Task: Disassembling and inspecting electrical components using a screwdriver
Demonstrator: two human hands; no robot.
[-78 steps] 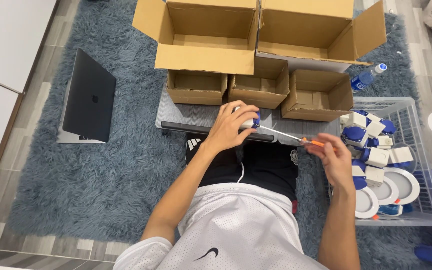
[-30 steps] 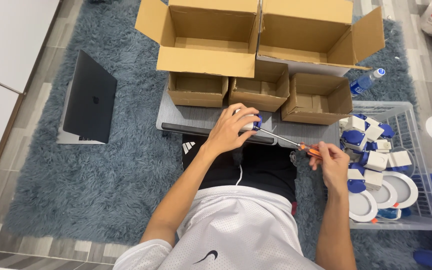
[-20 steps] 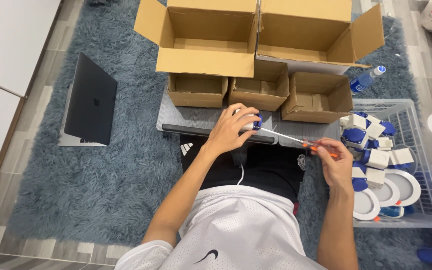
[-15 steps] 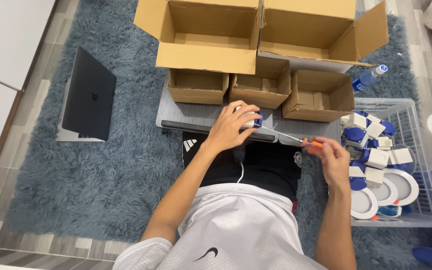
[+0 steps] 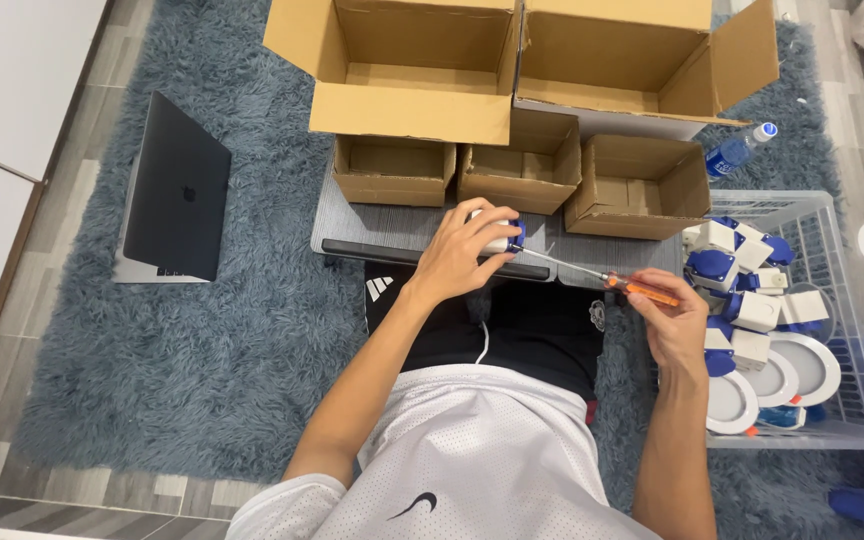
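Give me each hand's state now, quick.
Left hand: closed on a white and blue part.
Right hand: closed on an orange-handled screwdriver.

The left arm stretches forward, slightly bent at the elbow. The left hand (image 5: 460, 255) is palm down with its fingers curled in a grip. The right forearm goes straight forward on the right side. The right hand (image 5: 672, 318) is lower and nearer, its fingers pinched together, thumb on top.

A closed laptop (image 5: 174, 201) is lying on the shaggy rug (image 5: 202, 350); a water bottle (image 5: 738, 152) is lying beside open cardboard boxes (image 5: 412, 60).
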